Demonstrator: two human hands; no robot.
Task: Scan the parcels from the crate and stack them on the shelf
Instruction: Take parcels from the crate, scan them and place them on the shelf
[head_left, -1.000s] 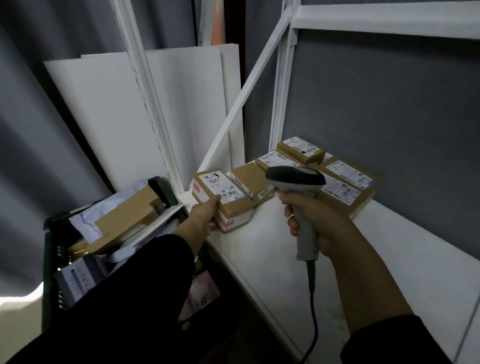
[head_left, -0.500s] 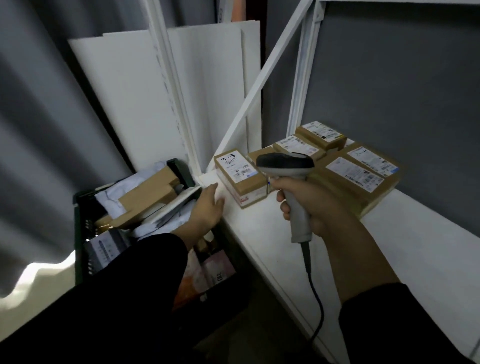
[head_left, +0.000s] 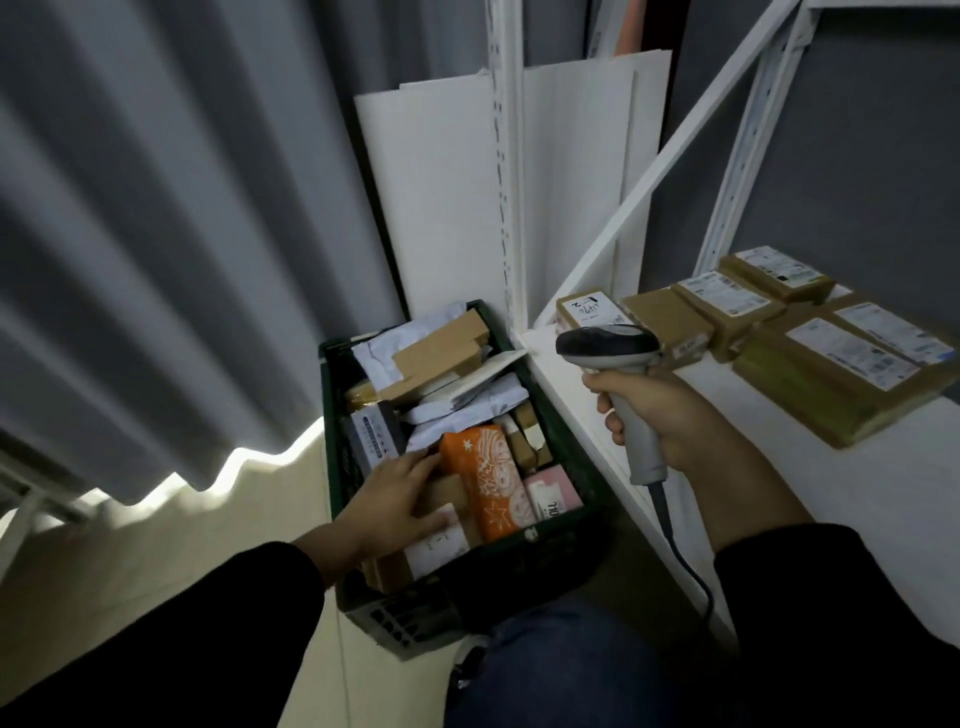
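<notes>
My left hand (head_left: 400, 493) reaches into the near end of the dark green crate (head_left: 410, 618). Its fingers are stretched out and relaxed, lying flat on a brown parcel. The thumb rests on a white-labelled parcel (head_left: 441, 543) by the crate's near wall, and nothing is pinched or lifted.

Inside the crate, just right of my fingers, lies an orange patterned parcel (head_left: 488, 478). A pink one (head_left: 553, 493) sits to the right of that. The crate's far end holds white mailers (head_left: 467, 400) with a long brown carton (head_left: 441, 353) lying across them.

My right hand (head_left: 660, 410) is to the right of the crate and above its rim. It is curled tightly round the grey handle of the scanner (head_left: 608, 343) (dark head uppermost). The cable (head_left: 685, 566) hangs down beside the crate's right wall.

The white shelf (head_left: 883, 493) runs along the crate's right side. On it, past the crate's far right corner, stands a row of brown boxes. The box with a handwritten label (head_left: 587, 309) is nearest the crate, and a large flat parcel (head_left: 852, 374) lies farthest from it. White boards (head_left: 441, 182) lean behind the crate, and a grey curtain (head_left: 156, 208) hangs to its left.
</notes>
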